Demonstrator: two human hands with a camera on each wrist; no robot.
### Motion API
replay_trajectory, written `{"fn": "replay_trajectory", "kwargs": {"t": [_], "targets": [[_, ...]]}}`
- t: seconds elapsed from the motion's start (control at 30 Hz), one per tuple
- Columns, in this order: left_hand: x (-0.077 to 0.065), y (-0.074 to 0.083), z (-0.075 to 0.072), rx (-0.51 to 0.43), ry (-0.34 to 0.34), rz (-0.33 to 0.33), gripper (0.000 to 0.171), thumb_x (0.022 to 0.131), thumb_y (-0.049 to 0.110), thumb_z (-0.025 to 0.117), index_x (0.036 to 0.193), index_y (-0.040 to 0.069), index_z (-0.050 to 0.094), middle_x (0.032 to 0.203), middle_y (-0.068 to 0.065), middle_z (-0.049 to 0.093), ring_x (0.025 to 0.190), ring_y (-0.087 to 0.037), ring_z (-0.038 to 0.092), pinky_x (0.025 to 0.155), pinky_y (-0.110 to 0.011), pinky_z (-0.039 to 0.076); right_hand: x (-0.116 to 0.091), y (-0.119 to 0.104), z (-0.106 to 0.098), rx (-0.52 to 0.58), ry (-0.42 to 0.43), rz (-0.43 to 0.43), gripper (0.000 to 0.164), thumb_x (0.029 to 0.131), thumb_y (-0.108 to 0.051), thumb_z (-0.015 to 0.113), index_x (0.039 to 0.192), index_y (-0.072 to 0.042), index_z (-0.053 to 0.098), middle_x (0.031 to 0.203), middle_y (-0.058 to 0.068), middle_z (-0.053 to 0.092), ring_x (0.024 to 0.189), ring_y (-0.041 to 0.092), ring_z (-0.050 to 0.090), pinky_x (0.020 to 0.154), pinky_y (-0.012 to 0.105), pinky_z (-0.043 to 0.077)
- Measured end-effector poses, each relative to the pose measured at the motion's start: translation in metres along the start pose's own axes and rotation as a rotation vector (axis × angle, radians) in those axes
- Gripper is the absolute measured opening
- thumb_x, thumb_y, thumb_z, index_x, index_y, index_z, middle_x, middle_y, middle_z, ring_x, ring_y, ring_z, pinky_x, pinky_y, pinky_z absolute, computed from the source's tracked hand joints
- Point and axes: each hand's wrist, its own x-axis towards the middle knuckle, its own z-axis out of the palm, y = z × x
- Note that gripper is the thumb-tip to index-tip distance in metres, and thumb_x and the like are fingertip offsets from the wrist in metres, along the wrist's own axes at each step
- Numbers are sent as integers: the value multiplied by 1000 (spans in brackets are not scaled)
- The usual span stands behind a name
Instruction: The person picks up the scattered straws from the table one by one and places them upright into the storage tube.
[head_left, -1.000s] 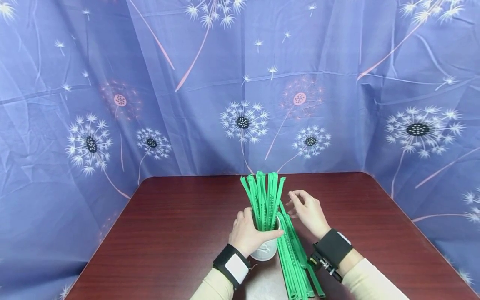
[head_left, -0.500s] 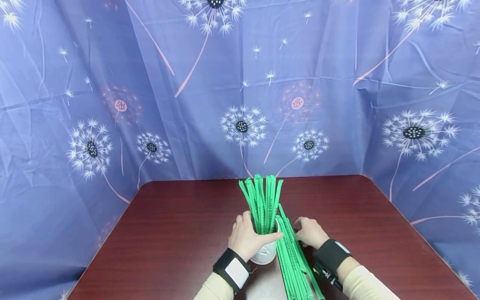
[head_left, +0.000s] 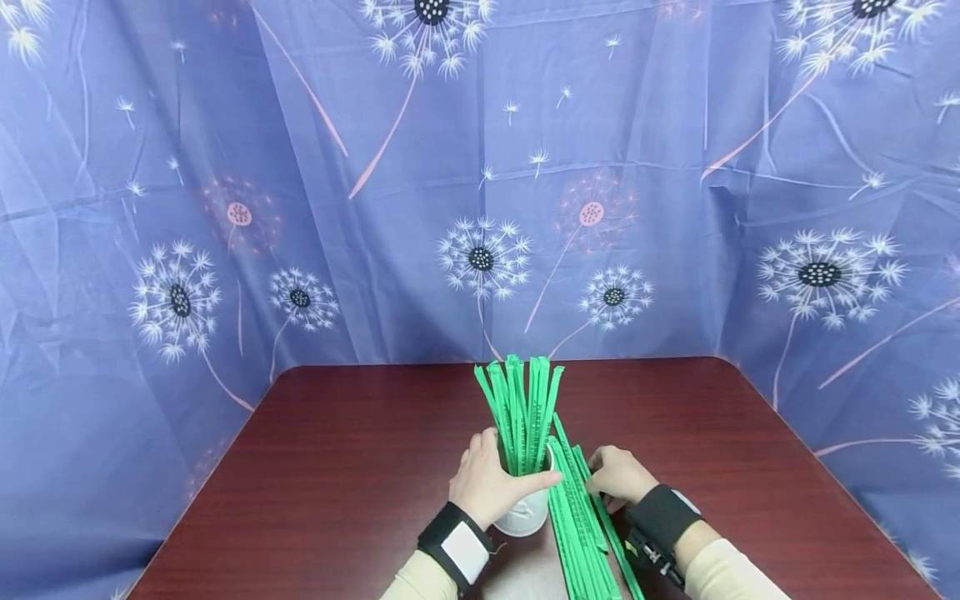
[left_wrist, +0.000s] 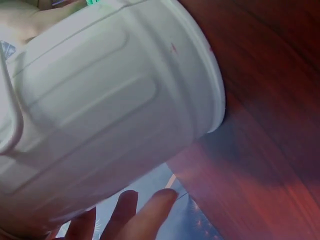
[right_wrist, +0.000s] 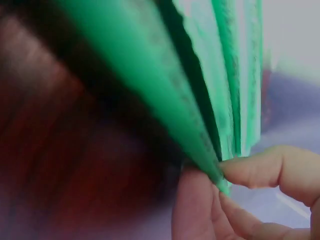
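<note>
My left hand point(head_left: 483, 485) holds the white container point(head_left: 521, 521) round its upper part, thumb across the near side. In the left wrist view the container point(left_wrist: 105, 100) shows a ribbed wall and a white loop at the left. Several green wrapped straws point(head_left: 523, 421) stand upright in it, fanned out at the top. My right hand point(head_left: 621, 477) pinches the end of one green wrapped straw point(right_wrist: 145, 95) between thumb and fingers. That straw lies at the right side of a loose pile of wrapped straws point(head_left: 577, 521), just right of the container.
The dark red wooden table point(head_left: 360, 467) extends around the container on all sides. A blue curtain point(head_left: 405, 275) with dandelion prints hangs behind and beside it. Both wrists wear black bands point(head_left: 663, 521).
My right hand has come down from beside the standing straws to the pile and taken hold of a straw, which now lies slightly apart. My left hand stays on the container.
</note>
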Motion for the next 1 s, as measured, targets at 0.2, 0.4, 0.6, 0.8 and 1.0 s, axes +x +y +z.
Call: {"fn": "replay_trajectory", "kwargs": {"t": [0.2,0.4,0.6,0.8,1.0], "targets": [[-4,-6,-15,-141,-137,40,111,62,69,80,146,8,38,141,-12,49,126,-32,53,91,-57,49,-1,-9,-22,120,2,-10,45,85,1,60,128,10,51,78,14,60,57,23,57,56,40,56],[-5,-11,-26,-294,-242,78,115,63,45,90,150,3,29,143,-19,45,126,-35,52,96,-52,48,1,-43,-56,236,127,-135,31,96,-11,60,121,6,56,76,12,66,60,19,65,62,41,59],[-2,-11,-26,-266,-199,83,116,59,47,92,146,-1,34,140,-20,49,126,-35,52,97,-52,48,-11,-80,-78,350,341,-363,35,99,-24,61,113,8,63,91,20,71,70,12,71,69,35,60],[-2,-10,-15,-262,-149,75,111,58,51,92,143,3,39,137,-19,47,124,-36,53,97,-53,47,-26,-102,-81,509,482,-512,32,98,-18,63,119,7,59,90,1,70,74,8,71,72,32,60],[-7,-7,-1,-286,-100,60,108,59,53,91,139,1,41,135,-18,47,125,-36,52,99,-52,47,-31,-107,-74,522,569,-608,29,97,-11,63,121,4,59,90,-2,68,75,4,69,73,28,59]]}}
